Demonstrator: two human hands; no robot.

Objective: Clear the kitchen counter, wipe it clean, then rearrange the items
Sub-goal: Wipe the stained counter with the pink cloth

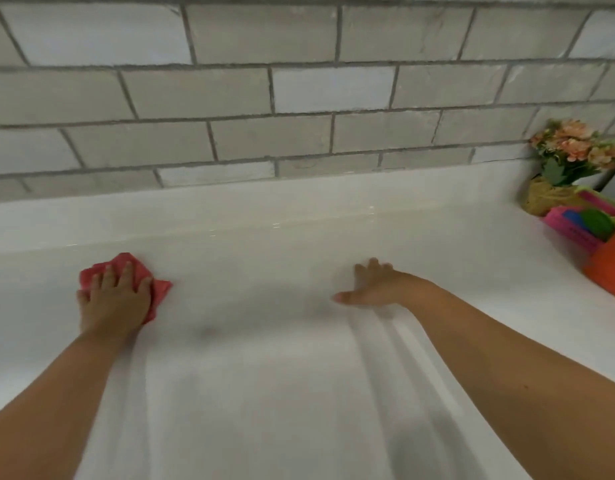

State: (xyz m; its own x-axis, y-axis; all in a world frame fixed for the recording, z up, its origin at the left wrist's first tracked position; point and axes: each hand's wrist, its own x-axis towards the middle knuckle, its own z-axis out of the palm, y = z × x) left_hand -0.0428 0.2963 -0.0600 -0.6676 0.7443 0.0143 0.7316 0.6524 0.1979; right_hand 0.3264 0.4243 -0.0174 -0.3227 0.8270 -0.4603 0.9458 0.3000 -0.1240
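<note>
A crumpled red cloth [156,291] lies on the white kitchen counter [264,271] at the left. My left hand [115,299] presses flat on the cloth with its fingers spread, covering most of it. My right hand [372,285] rests on the bare counter to the right of the middle, fingers extended and thumb pointing left, holding nothing. Both forearms reach in from the bottom corners.
A grey tiled wall [299,98] backs the counter. At the far right stand a flower bouquet [572,150] in a woven pot [541,199], a pink basket [569,230] with coloured items, and an orange container [610,268].
</note>
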